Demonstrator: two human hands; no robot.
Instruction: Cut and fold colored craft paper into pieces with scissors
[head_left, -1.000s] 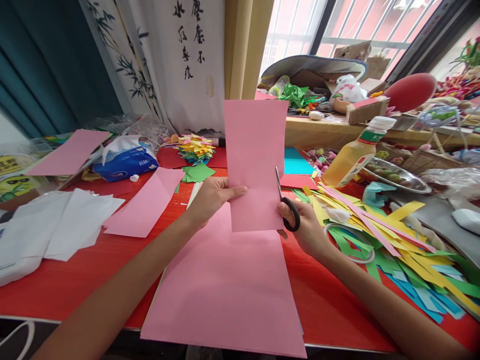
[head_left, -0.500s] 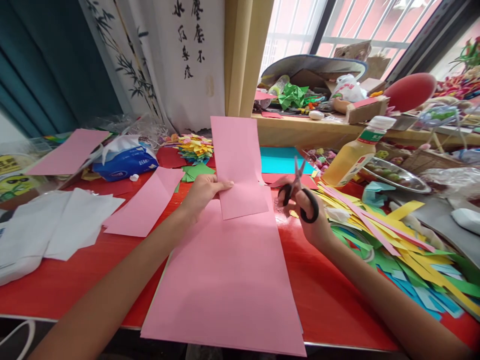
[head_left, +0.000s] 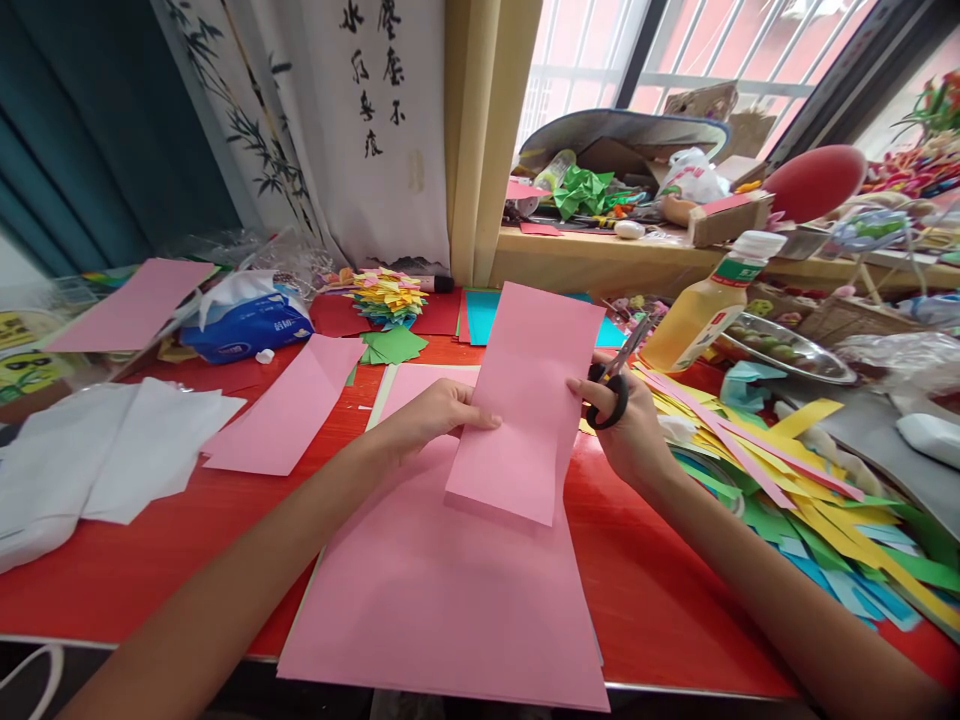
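My left hand pinches the left edge of a pink paper strip, thumb on top. The strip tilts above a stack of larger pink sheets lying on the red table. Black-handled scissors hang on the fingers of my right hand, their blades pointing up and away. That hand's thumb also presses on the strip's right edge; its other fingers are partly hidden behind the paper. Left of the stack lie more cut pink pieces.
Cut strips of yellow, green and blue paper pile up at the right. A juice bottle stands behind them. A blue tissue pack, a folded-paper bundle and green paper squares sit toward the back. White sheets lie left.
The pink strip has swung right and turned clockwise, coming lower over the stack. My right hand has closed in, and its thumb now meets the strip's right edge.
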